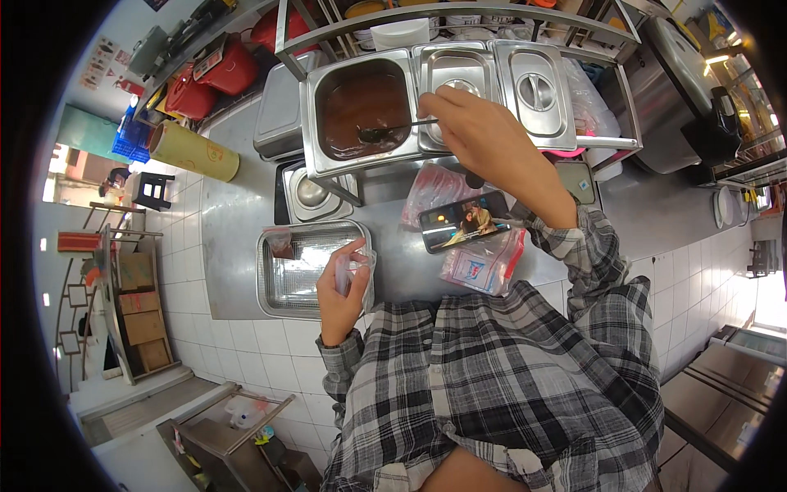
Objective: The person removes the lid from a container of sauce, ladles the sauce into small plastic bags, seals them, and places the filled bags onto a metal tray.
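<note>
My right hand (pixel 471 127) is closed round the handle of a ladle (pixel 377 134), whose bowl dips into reddish-brown sauce (pixel 361 102). The sauce sits in a deep steel pan (pixel 311 123) at the back. Lower down and to the left, my left hand (pixel 340 291) pinches a small clear plastic bag (pixel 357 269) over the right edge of a shallow metal tray (pixel 270 303). Inside that tray, at its far left corner, lies a small bag of brown sauce (pixel 280 243).
Two lidded steel pans (pixel 537 90) stand right of the sauce. A phone (pixel 465 221) rests on packs of clear bags (pixel 484 266) near my body. A metal rack (pixel 459 20) frames the pans. At left stands a yellow cylinder (pixel 197 153); at right, a large steel pot (pixel 656 98).
</note>
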`<state>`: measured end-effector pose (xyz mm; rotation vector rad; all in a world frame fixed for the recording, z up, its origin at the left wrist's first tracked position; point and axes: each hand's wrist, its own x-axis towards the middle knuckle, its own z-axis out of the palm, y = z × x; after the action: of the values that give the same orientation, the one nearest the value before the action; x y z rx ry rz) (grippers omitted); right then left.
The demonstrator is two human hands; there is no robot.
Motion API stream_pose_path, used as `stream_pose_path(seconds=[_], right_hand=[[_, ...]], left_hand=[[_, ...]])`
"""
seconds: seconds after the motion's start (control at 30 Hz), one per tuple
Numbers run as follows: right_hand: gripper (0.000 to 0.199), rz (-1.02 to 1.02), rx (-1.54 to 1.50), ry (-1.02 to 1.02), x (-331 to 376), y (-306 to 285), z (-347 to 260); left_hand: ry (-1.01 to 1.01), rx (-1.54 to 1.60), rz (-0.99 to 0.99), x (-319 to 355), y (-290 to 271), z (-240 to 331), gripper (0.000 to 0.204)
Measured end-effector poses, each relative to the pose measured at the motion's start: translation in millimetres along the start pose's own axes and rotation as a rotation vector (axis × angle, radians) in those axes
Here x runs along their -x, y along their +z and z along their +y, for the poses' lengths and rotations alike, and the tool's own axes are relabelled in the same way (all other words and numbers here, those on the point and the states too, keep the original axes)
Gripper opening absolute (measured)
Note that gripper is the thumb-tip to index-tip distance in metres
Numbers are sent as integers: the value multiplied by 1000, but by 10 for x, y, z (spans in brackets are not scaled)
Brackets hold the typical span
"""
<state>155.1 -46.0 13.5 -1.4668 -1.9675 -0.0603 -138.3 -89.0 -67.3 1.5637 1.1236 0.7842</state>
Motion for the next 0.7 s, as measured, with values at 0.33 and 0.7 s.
stream_pose_path(seconds=[0.33, 0.7], right_hand=[[29, 15, 124, -134, -110, 76, 2], [31, 19, 201, -60, -206, 179, 48]], left_hand=[[-53, -8, -6, 1, -41, -11, 37], [6, 19, -14, -30, -68, -71, 35]])
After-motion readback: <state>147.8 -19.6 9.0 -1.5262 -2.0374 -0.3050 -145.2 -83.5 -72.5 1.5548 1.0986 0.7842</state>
